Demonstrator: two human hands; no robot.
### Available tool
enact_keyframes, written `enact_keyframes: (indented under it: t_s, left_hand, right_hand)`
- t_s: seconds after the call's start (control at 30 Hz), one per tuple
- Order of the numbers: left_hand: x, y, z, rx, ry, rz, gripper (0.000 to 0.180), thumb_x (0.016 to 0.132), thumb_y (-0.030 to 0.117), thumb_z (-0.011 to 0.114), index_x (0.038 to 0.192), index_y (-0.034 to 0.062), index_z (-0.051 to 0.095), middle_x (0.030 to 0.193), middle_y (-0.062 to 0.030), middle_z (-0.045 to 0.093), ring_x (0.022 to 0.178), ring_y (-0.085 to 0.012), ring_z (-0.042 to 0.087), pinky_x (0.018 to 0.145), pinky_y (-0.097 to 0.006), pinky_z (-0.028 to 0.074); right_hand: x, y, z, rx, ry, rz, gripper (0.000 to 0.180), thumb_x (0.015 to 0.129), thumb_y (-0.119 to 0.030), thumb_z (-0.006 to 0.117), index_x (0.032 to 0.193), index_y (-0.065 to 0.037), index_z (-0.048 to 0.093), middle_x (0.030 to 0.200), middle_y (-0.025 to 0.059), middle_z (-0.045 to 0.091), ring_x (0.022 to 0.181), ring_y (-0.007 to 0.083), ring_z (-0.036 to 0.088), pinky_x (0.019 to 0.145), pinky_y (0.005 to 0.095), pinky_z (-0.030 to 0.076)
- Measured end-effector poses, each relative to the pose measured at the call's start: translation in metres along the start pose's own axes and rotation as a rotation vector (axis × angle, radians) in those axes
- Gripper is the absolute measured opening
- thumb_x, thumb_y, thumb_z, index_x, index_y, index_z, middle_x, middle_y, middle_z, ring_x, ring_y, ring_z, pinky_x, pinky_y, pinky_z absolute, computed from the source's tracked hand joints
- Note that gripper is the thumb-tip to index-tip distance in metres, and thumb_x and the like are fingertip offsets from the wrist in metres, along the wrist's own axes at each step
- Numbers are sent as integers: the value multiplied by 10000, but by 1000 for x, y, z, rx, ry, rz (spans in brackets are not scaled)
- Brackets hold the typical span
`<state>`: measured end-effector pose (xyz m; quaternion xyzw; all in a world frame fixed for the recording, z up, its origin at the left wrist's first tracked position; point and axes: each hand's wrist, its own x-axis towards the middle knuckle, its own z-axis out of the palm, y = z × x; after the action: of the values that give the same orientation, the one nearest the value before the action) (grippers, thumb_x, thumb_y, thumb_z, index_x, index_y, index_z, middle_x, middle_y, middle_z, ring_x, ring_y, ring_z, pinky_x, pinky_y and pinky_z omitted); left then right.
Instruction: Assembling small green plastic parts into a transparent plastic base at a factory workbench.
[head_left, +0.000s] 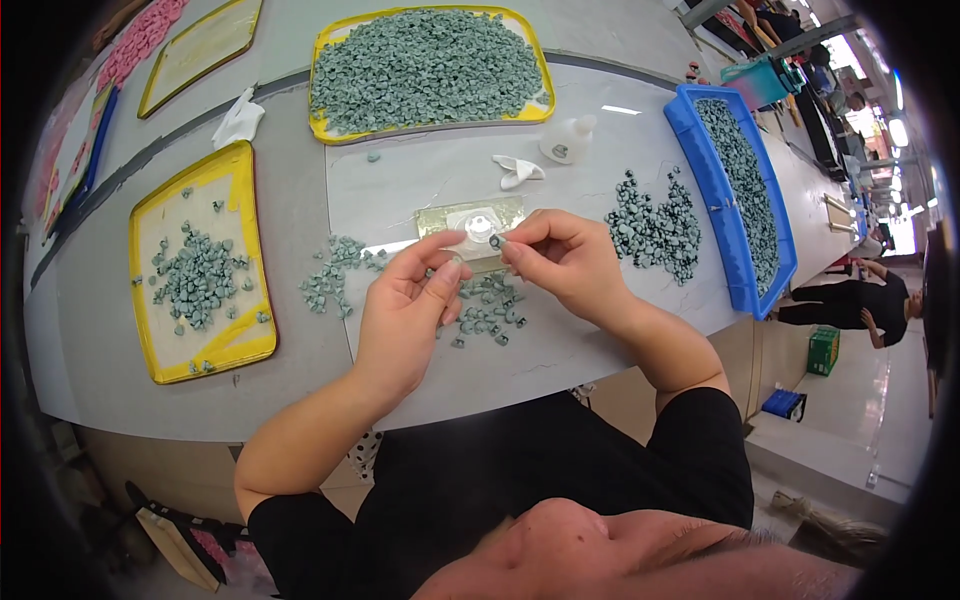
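My right hand pinches a tiny grey-green part between thumb and forefinger, just over a clear flat plate with a round white spot. My left hand is close beside it, fingertips curled and nearly meeting the same part; whether it grips anything I cannot make out. A loose cluster of the same grey-green parts lies under both hands, and another cluster lies to the left.
A yellow tray full of grey-green parts stands at the back. A second yellow tray at left holds a few. A blue bin and a darker pile are at right. A small white bottle and a white scrap lie behind the plate.
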<state>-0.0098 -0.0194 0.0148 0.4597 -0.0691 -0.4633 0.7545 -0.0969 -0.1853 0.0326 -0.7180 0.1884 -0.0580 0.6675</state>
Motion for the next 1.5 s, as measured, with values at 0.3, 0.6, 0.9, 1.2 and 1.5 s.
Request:
enact_keyframes:
  t_s: [0.3,0.6,0.9,1.2,1.5]
  left_hand:
    - [1,-10,-4,-165,-16,-115,61,919,112,472,922,51,462,776,-37,509,583,-67,380,525,-195,338]
    - [2,-4,2,-190,-70,-208,183,964,227,378,846,95,425,700,8,418,580,-64,317,501,-203,282]
    - [-4,-2,4,-203,-78,-229,200,962,227,380,822,92,428,703,12,426,590,-64,329,501,-206,284]
    - [-13,-5,8,-149,-27,-115,177,957,205,403,821,93,419,683,4,439,570,-60,336,499,-200,279]
    - [-15,-3,12,99,3,67,163,945,192,433,827,80,422,694,4,454,567,-54,342,501,-192,281]
  right_hand:
    - [0,4,4,-504,57,-556,156,666,45,672,813,1,638,753,78,617,633,155,578,546,248,455]
    - [6,5,4,-685,-13,-981,269,612,57,691,868,21,614,770,100,597,622,221,569,531,299,466]
    - [3,3,7,-839,-65,-1124,296,610,-27,689,882,52,603,782,120,587,664,248,583,561,319,492]
    - [0,3,15,-823,-48,-1194,302,585,-35,692,859,56,606,780,123,582,664,259,574,551,313,486]
    - [-4,1,14,-597,-30,-949,206,648,34,673,840,28,600,790,124,588,657,237,582,530,298,469]
